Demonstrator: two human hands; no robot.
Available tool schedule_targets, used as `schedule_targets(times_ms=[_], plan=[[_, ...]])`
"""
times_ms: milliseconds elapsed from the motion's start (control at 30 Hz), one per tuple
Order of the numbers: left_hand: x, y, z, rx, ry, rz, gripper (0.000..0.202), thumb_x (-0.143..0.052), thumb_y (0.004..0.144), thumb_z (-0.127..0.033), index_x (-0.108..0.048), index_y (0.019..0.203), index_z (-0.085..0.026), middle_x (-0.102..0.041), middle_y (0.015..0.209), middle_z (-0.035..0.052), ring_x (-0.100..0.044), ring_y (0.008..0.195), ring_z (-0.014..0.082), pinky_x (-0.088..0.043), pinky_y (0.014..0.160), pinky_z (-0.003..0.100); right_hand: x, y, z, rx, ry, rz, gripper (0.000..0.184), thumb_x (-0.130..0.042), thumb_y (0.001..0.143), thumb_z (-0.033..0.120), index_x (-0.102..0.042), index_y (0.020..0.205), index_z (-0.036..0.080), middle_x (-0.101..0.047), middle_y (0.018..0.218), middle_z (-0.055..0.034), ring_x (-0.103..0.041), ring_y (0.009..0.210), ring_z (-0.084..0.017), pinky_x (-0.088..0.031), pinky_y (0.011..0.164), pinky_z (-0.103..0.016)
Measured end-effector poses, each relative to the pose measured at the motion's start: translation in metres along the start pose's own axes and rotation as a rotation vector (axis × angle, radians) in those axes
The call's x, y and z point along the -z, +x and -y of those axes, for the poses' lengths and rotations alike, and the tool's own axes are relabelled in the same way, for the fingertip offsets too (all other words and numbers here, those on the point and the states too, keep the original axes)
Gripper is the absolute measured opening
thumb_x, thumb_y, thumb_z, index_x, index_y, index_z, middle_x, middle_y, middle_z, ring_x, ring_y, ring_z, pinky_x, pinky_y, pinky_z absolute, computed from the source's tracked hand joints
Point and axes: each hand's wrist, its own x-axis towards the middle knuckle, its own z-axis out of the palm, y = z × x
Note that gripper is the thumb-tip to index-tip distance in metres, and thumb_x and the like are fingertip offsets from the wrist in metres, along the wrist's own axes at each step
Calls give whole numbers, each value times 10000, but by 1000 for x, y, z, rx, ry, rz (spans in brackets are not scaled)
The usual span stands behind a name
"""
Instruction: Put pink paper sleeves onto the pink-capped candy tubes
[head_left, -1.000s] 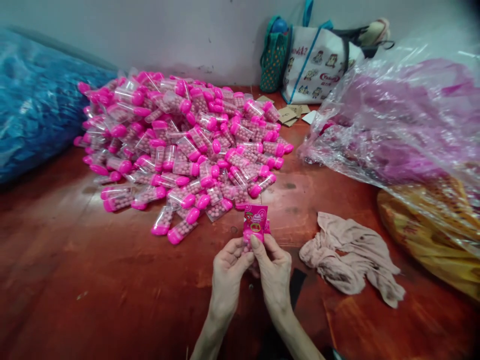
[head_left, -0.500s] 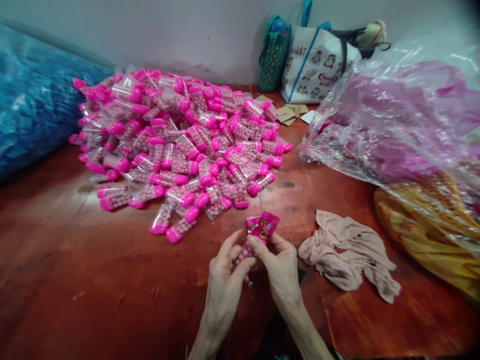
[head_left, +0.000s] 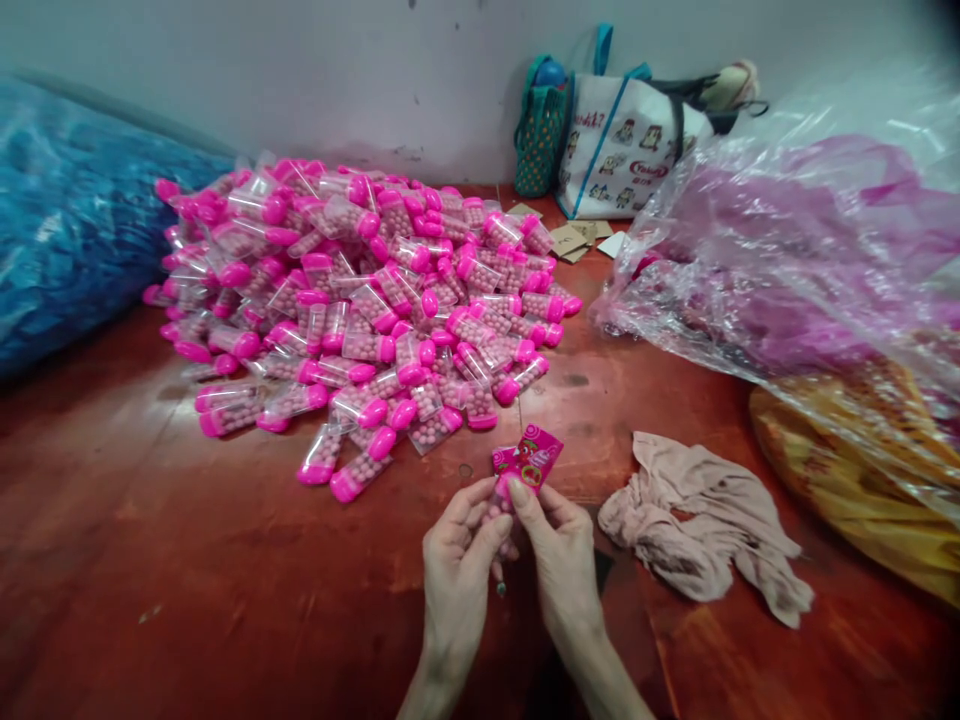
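Low in front of me, my left hand (head_left: 459,565) is closed around a small clear candy bottle (head_left: 495,511) of pink balls, its pink cap pointing away from me. My right hand (head_left: 566,560) pinches printed pink labels (head_left: 538,458) at the cap end, with its thumb pressed there. At least two labels overlap, fanned out above the fingers. The fingers cover much of the bottle. Beyond both hands lies a large heap of similar pink-capped bottles (head_left: 360,345).
A crumpled beige cloth (head_left: 686,520) lies right of my hands. Behind it are clear and pink plastic wrapping (head_left: 780,260) and a yellow bag (head_left: 832,490). A blue plastic sack (head_left: 82,220) stands at left. Cardboard pieces (head_left: 574,240) and a white tote bag (head_left: 622,150) sit by the wall.
The view has tilted up slightly, so the heap and bags appear lower. My right thumb has shifted a little on the cap end. Both hands keep hold of the bottle and labels.
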Motion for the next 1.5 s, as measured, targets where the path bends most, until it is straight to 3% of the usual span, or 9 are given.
schedule_targets(times_ms=[167, 300, 467, 633, 733, 967, 1200, 1367, 1500], plan=[[1, 1, 2, -29, 6, -53, 348, -615, 727, -242, -566, 1065, -171, -575, 660, -10, -480, 510, 83, -372, 431, 177, -9, -6, -10, -33, 50, -37, 246, -650, 707, 374, -616, 759, 135, -520, 513, 36, -409, 395, -60, -356, 345, -164], [3, 4, 0, -16, 44, 47, 348, -590, 748, -246, -523, 1078, -162, -576, 662, 0, -510, 527, 99, -373, 430, 179, 1, 2, -4, -47, 123, 42, 258, -687, 681, 329, -615, 842, 141, -595, 608, 8, -482, 442, -80, -415, 393, -186], [6, 1, -1, -2, 111, 172, 434, -547, 779, -225, -402, 1188, -209, -572, 678, -11, -527, 541, 107, -363, 413, 171, 9, 8, 0, -71, 139, 57, 224, -697, 667, 327, -619, 770, 144, -614, 579, 12, -502, 418, -94, -430, 408, -214], [4, -1, -2, -34, 105, 165, 469, -554, 778, -198, -386, 1213, -243, -609, 745, -13, -475, 498, 58, -361, 436, 151, 3, 1, -10, -18, -52, -71, 236, -709, 651, 327, -635, 758, 130, -606, 568, 14, -513, 456, -96, -432, 448, -211], [1, -1, -4, -18, 34, 109, 455, -567, 769, -209, -397, 1191, -221, -626, 752, -3, -445, 447, 45, -344, 405, 148, 1, -2, -10, 9, -91, -88, 224, -710, 651, 327, -621, 722, 134, -581, 548, 29, -487, 444, -83, -413, 423, -192], [1, 5, -9, 38, -90, 122, 482, -602, 737, -237, -400, 1170, -172, -613, 667, 13, -544, 487, 109, -352, 371, 164, 8, 1, 3, 17, 76, 173, 250, -573, 781, 384, -612, 751, 139, -528, 536, 26, -465, 439, -78, -379, 383, -178], [3, 7, -2, -20, -146, 8, 355, -603, 738, -197, -475, 1068, -174, -581, 640, -23, -489, 478, 70, -350, 385, 150, -2, -5, -15, 84, -68, 80, 241, -559, 796, 359, -620, 707, 143, -465, 568, 33, -420, 480, -70, -364, 412, -177], [3, 8, 1, 22, -120, 84, 236, -602, 738, -200, -524, 956, -156, -592, 644, -9, -531, 503, 91, -376, 396, 170, 5, 1, -7, 17, 52, 97, 225, -598, 763, 372, -614, 814, 153, -525, 583, 31, -431, 448, -67, -390, 394, -174], [1, 7, 3, 52, -24, 132, 167, -603, 734, -212, -548, 871, -134, -602, 620, 5, -541, 502, 103, -385, 394, 181, 8, 5, -1, -28, 82, 88, 232, -643, 722, 363, -574, 688, 144, -525, 501, 40, -423, 364, -63, -371, 328, -172]])
